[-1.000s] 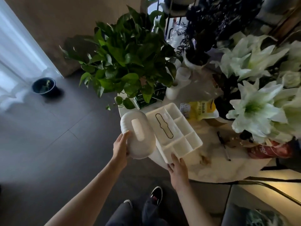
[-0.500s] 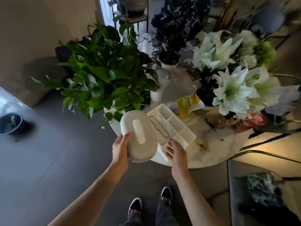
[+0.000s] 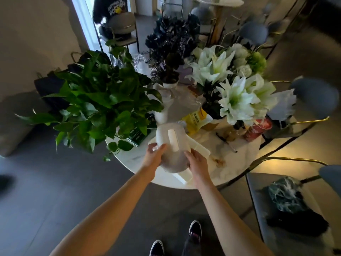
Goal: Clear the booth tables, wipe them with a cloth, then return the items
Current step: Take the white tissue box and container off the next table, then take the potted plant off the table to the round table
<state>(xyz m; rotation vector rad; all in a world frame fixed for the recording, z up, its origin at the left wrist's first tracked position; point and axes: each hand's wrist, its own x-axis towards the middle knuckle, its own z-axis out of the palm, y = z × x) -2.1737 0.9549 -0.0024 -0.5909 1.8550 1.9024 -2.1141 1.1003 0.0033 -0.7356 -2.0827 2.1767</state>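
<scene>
**Holding the white lid over the organizer tray**

Gripping happens from both sides at once: the left hand (image 3: 154, 157) has its fingers (image 3: 160, 148) curled over the left edge of the rounded white lid (image 3: 170, 148), and the right hand (image 3: 198, 163) grasps the lid's right edge, so neither hand is relaxed. The lid sits right on top of the white organizer tray (image 3: 198, 147), covering most of it; only tray corners stick out, one past the right fingers and one below the right wrist. Can't tell whether the lid is fully seated or just resting on it.

All of this is at the near edge of the round marble tabletop (image 3: 239, 159). Just beyond the left fingers is a big leafy green plant (image 3: 96, 106). Farther past the lid there's a yellow packet (image 3: 196, 120), and beyond the right fingers white lilies (image 3: 234, 98), a red cup (image 3: 257, 129) and a black pen (image 3: 226, 142) lying on the marble.
</scene>
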